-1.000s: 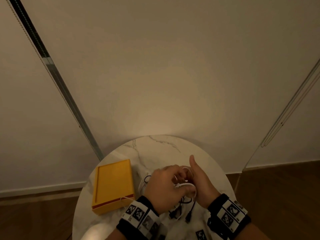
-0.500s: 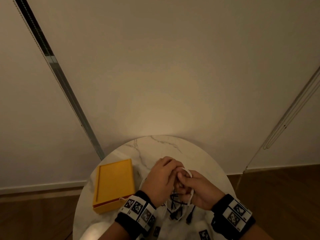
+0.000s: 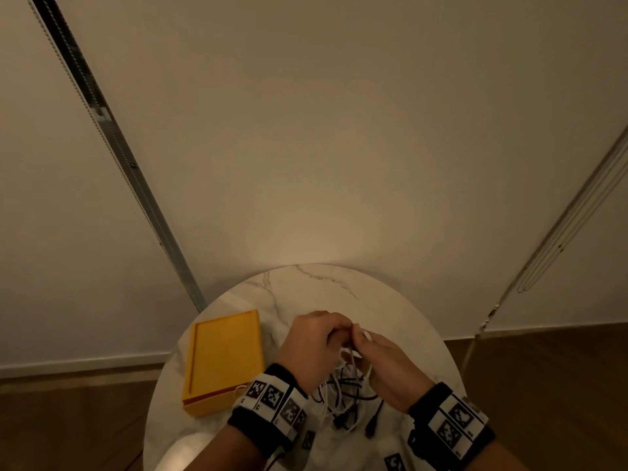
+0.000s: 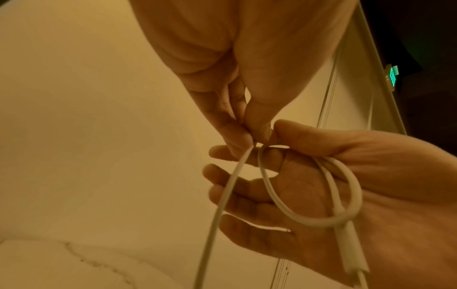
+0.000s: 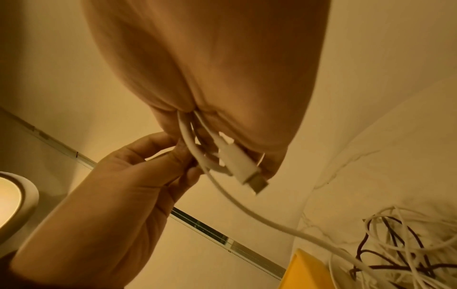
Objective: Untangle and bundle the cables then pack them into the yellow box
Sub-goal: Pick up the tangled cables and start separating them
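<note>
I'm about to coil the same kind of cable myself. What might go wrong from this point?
1. The white cable trails into the tangled pile; pulling may drag or tighten it.
2. The small loop lies loosely in the right hand, so it may spring open.
3. The connector juts from the coil and might snag.

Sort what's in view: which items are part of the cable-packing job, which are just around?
Job:
- white cable, coiled loop held in right hand, pinched by left hand
- tangled cables
- yellow box, closed

Just around:
- marble table
- lamp
</note>
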